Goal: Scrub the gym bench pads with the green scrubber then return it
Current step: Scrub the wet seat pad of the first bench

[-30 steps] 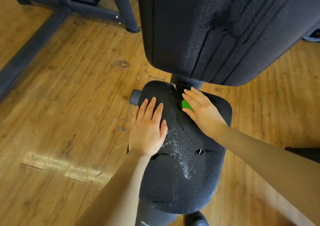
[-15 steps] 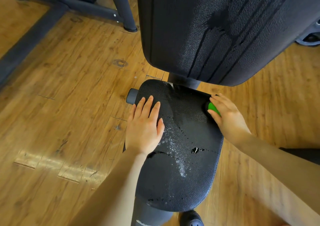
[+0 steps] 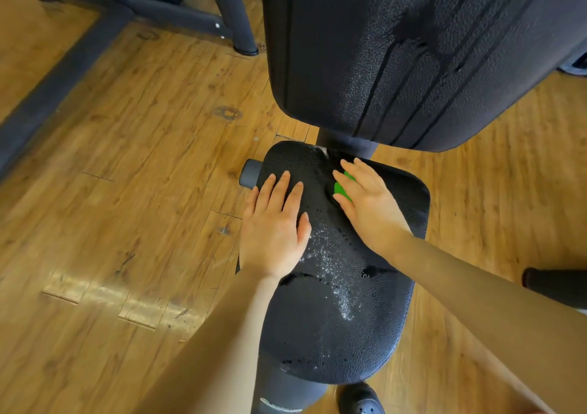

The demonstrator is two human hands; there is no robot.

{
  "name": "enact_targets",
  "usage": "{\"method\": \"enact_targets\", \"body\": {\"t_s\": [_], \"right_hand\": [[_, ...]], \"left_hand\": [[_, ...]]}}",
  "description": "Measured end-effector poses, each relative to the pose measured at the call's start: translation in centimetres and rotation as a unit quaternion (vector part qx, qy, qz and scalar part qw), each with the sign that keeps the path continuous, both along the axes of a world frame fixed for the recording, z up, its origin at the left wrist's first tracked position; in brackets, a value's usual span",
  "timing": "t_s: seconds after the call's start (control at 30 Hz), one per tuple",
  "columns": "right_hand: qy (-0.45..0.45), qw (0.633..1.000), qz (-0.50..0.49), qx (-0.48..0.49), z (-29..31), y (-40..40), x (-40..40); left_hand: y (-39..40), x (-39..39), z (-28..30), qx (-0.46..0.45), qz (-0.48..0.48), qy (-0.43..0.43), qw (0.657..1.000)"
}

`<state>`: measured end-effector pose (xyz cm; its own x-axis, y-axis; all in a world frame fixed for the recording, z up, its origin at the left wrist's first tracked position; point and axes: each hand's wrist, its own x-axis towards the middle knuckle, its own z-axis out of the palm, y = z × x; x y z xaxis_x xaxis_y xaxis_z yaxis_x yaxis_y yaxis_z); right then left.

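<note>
Peeking green scrubber (image 3: 342,188), mostly hidden

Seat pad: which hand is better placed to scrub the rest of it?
Probably the right hand: it already presses the green scrubber against the seat pad near the top. The left hand lies flat on the pad's left edge with nothing in it, seemingly bracing.
</note>
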<state>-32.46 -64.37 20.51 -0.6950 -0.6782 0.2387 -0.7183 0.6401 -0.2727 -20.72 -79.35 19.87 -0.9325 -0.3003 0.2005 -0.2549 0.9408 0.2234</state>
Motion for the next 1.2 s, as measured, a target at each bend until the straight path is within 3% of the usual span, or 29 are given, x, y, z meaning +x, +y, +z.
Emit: {"method": "enact_targets", "body": {"t_s": [0.13,0.33,0.5,0.63,0.83,1.0,1.2], "right_hand": [[0.027,0.999,0.019,0.003,0.1,2.9,-0.6],[-0.024,1.000,0.003,0.010,0.1,6.1,-1.0],[-0.076,0.996,-0.039,-0.033,0.7,3.6,0.4],[-0.037,0.999,-0.003,-0.036,0.4,-0.1,2.4],[0.037,0.998,0.003,0.060,-1.0,0.7,2.1],[0.141,0.990,0.012,0.023,-0.4,3.7,1.7],[0.122,0.993,-0.003,0.002,-0.3,7.2,1.5]], "left_hand": [[0.0,0.0,0.0,0.002,-0.001,0.001,1.000],[0.0,0.0,0.1,0.005,-0.003,0.001,1.000],[0.1,0.0,0.2,0.005,0.000,-0.002,1.000],[0.1,0.0,0.2,0.009,0.001,0.000,1.000],[0.0,0.0,0.1,0.010,-0.001,-0.001,1.000],[-0.1,0.0,0.1,0.011,-0.004,-0.008,1.000],[0.0,0.0,0.3,0.008,-0.006,-0.009,1.000]]}}
